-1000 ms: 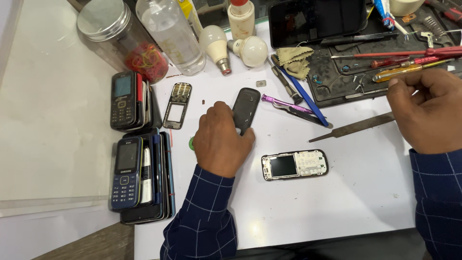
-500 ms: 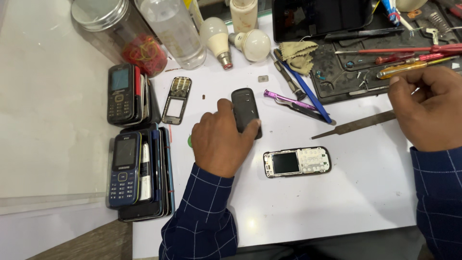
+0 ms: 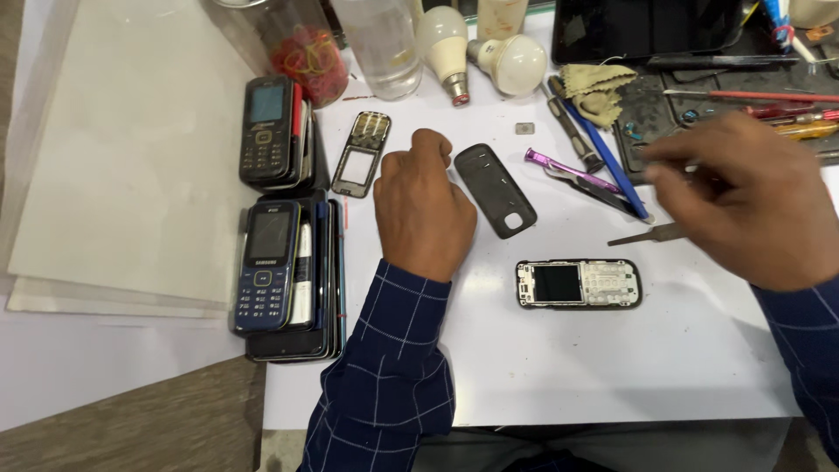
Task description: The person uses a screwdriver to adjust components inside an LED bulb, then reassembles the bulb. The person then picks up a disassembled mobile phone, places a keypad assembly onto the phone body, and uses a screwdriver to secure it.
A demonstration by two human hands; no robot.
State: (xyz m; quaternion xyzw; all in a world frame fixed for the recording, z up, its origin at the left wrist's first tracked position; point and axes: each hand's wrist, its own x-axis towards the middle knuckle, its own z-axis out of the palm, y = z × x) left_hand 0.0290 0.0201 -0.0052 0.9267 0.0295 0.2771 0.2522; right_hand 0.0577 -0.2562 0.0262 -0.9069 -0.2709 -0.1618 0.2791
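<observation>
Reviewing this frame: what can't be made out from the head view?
- Left hand: its fingers curl under, so the back of the hand hides whether it holds anything.
- Right hand: motion-blurred; its fingers' grip is unclear.
- Metal file: partly covered by the right hand.
- Jar, bottle and tablet: cut off by the top edge.

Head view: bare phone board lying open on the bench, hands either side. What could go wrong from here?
1. The stripped phone lies with screen and keypad contacts uncovered; the right hand hovering close above could brush or smudge them.
2. The back cover lies loose by the left hand; a nudge could slide it into the screwdrivers.
</observation>
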